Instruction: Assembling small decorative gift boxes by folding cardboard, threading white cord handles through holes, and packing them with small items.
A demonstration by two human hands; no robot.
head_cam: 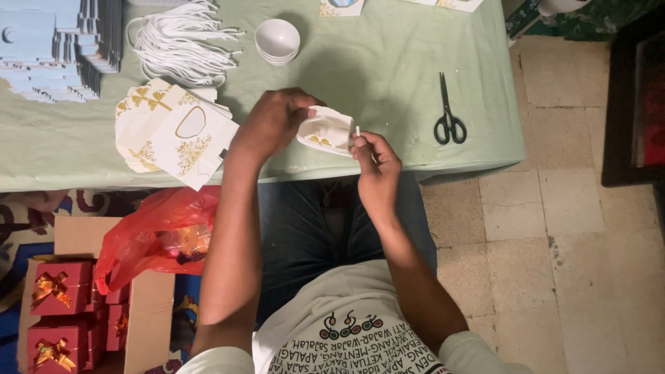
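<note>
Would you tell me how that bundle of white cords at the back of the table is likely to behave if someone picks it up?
The white cords look thin and lie in loose loops, so they would probably droop limply, weigh little, and likely tangle or shed strands.

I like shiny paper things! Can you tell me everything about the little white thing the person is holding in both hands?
The small white paper box looks like thin card with a gold pattern printed on its side, like the flat ones stacked to the left. It is partly folded up, tilted, and held just above the near edge of the green table. The left hand grips its left end from above. The right hand is at its right end, pinching a thin white cord against it. Its inside cannot be seen.
</note>
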